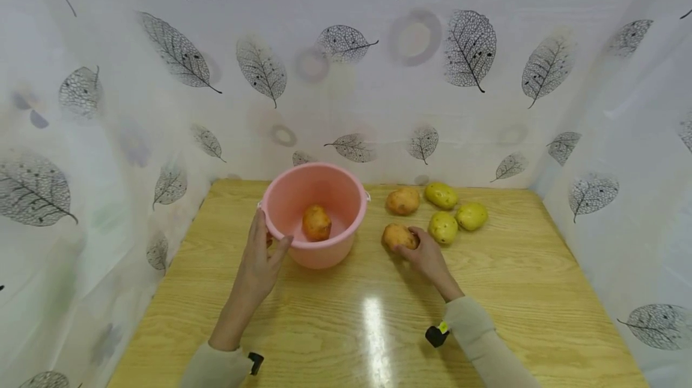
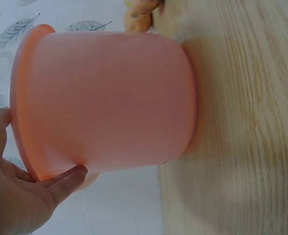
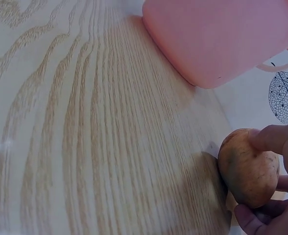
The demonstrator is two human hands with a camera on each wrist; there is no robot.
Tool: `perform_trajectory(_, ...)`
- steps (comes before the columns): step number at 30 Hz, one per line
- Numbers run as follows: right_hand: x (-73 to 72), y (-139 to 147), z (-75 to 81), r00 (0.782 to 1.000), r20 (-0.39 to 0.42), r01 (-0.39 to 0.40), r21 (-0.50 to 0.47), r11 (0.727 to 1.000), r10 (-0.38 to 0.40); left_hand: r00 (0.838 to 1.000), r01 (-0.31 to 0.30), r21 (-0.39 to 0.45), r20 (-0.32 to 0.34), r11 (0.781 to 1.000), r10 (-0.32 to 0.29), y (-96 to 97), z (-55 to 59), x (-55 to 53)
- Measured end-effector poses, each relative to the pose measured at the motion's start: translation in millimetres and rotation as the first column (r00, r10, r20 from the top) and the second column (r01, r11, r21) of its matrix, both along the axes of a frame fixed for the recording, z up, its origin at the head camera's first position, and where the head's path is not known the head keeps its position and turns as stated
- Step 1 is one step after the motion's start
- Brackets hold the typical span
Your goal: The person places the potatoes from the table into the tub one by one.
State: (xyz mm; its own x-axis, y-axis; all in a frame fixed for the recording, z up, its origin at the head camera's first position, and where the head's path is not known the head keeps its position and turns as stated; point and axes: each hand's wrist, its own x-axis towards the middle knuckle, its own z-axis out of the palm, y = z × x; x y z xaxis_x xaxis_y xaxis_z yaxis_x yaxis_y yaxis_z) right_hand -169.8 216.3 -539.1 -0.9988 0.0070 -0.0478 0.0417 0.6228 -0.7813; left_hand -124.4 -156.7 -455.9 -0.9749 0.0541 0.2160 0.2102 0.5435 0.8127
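Observation:
A pink bucket point(image 1: 319, 254) stands upright on the table, with one brown potato point(image 1: 316, 223) lying inside it. My left hand point(image 1: 262, 268) grips the bucket's near left rim; the left wrist view shows its thumb at the rim and fingers against the outer wall. To the right of the bucket, my right hand point(image 1: 429, 256) holds another brown potato point(image 3: 249, 168) between thumb and fingers. That potato is at or just over the tabletop; whether it touches the wood I cannot tell.
Behind the right hand lies a brown potato point(image 1: 402, 201). Beside it are three yellow-green potatoes point(image 1: 443, 227). The wooden table point(image 1: 324, 328) ends at a leaf-patterned sheet point(image 1: 346, 100) at the back and sides. The bucket's handle point(image 3: 281, 64) hangs at its side.

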Motion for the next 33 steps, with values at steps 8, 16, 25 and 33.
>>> perform_trajectory(8, -0.9, 0, 3.6, 0.999, -0.006, 0.032, -0.030, 0.999, -0.032, 1.000, -0.001, 0.007, 0.006, 1.000, 0.001, 0.1, -0.4, -0.2)
perform_trajectory(16, -2.2, 1, 20.0, 0.999, -0.009, 0.040, -0.039, 0.998, -0.041, 1.000, -0.002, 0.001, -0.004, 1.000, 0.002, -0.1, -1.1, -0.2)
perform_trajectory(25, -3.9, 9, 52.1, 0.998, -0.053, 0.026, -0.057, 0.998, -0.029, 1.000, 0.001, -0.011, -0.001, 1.000, -0.001, 0.6, -0.2, 0.4)
perform_trajectory(33, -8.6, 16, 76.9, 0.999, -0.032, 0.032, -0.071, 0.997, -0.034, 1.000, -0.007, -0.020, 0.012, 1.000, 0.007, 0.7, 0.9, 1.0)
